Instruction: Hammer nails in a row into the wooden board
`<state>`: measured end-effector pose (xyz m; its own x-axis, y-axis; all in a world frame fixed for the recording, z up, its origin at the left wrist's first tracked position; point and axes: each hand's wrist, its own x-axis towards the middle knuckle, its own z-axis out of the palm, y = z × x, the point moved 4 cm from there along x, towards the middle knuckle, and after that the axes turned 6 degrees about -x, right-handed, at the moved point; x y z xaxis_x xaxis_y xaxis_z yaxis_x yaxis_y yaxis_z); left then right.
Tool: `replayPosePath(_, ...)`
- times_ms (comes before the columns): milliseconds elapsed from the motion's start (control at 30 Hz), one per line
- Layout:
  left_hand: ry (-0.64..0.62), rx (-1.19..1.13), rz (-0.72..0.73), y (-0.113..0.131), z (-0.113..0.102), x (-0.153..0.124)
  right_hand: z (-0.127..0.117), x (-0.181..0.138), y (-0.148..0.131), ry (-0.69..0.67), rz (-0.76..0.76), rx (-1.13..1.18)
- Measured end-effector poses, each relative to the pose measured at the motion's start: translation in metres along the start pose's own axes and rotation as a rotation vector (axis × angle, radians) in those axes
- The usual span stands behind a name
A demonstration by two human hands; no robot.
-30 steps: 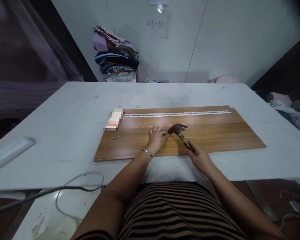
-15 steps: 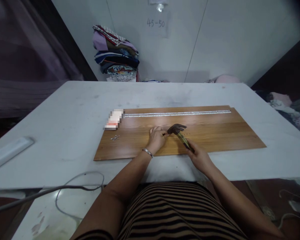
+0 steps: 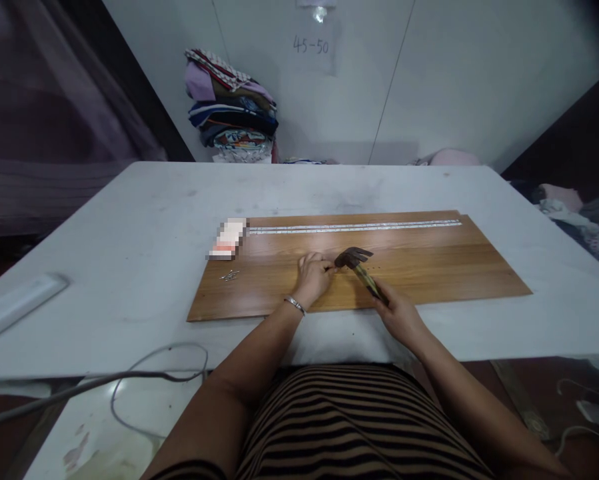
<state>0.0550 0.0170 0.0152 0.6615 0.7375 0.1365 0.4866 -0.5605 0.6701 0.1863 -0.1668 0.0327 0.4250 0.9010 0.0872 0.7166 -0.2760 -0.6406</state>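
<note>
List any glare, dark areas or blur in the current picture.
Head view: small bright glare at top, against the pale wall; same view: dark upper right corner; same view: pixelated patch at left on the brown board; same view: hammer fairly clear.

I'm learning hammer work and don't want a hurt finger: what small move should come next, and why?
Probably lift the hammer slightly with the right hand: the hammer's head sits right beside the fingertips of the left hand, which look pinched together at the board, so a swing from here could catch them. What they pinch is too small to tell.
</note>
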Motion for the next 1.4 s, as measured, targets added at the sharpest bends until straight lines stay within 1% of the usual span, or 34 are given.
replayPosePath(233,-0.006,0.011,-0.001,0.0024,-0.0016,-0.0009,0.0016,0.0002,0.0009,-0.006,-0.032,-0.039)
replayPosePath(467,0.006,0.011,0.010,-0.0017,0.0008,-0.0003,0.0022,-0.0001,0.0015,0.017,-0.042,-0.048)
replayPosePath(667,0.013,-0.004,0.013,-0.0042,0.0030,0.0000,0.0022,-0.0003,0.0008,0.000,-0.034,-0.055)
replayPosePath(867,0.024,0.001,0.032,-0.0036,0.0015,-0.0006,-0.0003,0.0001,-0.0028,-0.005,-0.060,-0.061)
replayPosePath(1100,0.005,0.012,0.005,-0.0013,0.0006,-0.0008,-0.0011,0.0001,-0.0035,0.000,-0.053,-0.056)
replayPosePath(1233,0.005,0.016,0.002,-0.0006,0.0004,-0.0006,-0.0002,0.0002,-0.0039,-0.025,-0.039,-0.077)
replayPosePath(1400,0.015,0.004,0.021,-0.0010,0.0003,-0.0008,-0.0007,0.0000,-0.0040,0.002,-0.047,-0.064)
